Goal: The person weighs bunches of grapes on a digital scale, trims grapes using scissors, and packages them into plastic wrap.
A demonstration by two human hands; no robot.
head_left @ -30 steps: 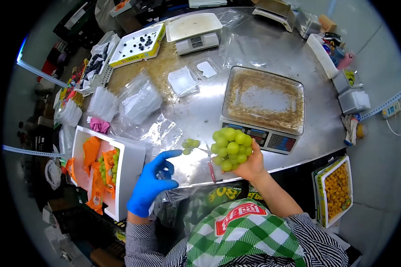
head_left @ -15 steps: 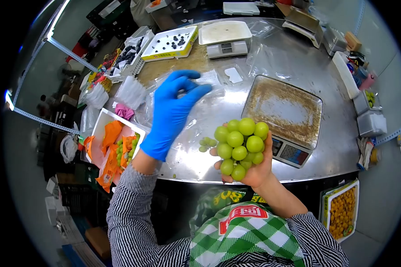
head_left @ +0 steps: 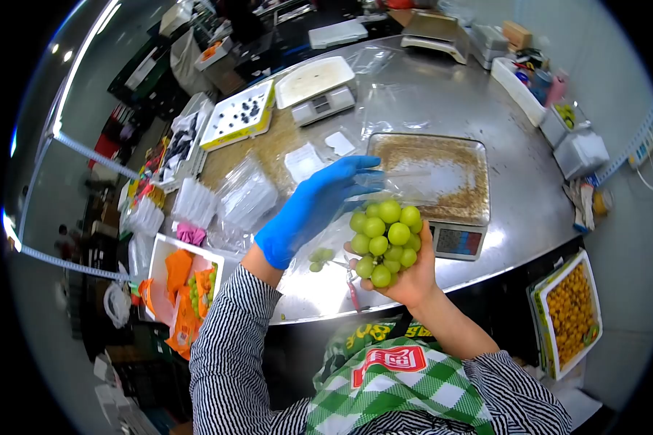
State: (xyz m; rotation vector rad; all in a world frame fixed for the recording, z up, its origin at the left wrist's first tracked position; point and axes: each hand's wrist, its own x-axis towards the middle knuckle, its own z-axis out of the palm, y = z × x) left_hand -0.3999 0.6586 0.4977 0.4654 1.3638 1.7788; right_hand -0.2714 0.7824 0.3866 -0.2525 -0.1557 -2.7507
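1. The person's right hand point(head_left: 415, 281), bare, cups a bunch of green grapes point(head_left: 386, 243) from beneath and from its right side, fingers curled around it; that grip is closed on the fruit.
2. The grapes are held up over the near edge of the metal surface point(head_left: 519, 163), just this side of the scale with the stained pan point(head_left: 453, 177).
3. The left hand point(head_left: 315, 209), in a blue glove, reaches across to the left of the bunch with its fingers stretched out. Its grip pinches a piece of clear plastic point(head_left: 413, 183), see-through and smeared enough that I can't make out its full shape.
4. From here that plastic overlaps the stained pan; whether it touches the pan, I can't tell.
5. Below the glove, a small sprig of grapes point(head_left: 319, 256) lies on the surface, with a red-handled tool point(head_left: 353, 293) near it, close to the edge.
6. Further left are a stack of clear boxes point(head_left: 247, 192), a pink cloth point(head_left: 190, 233) and a white box point(head_left: 202, 251) holding orange bags point(head_left: 178, 270) and more green grapes.
7. Towards the back, a tray point(head_left: 236, 135) of dark berries sits beside a white scale point(head_left: 315, 80).
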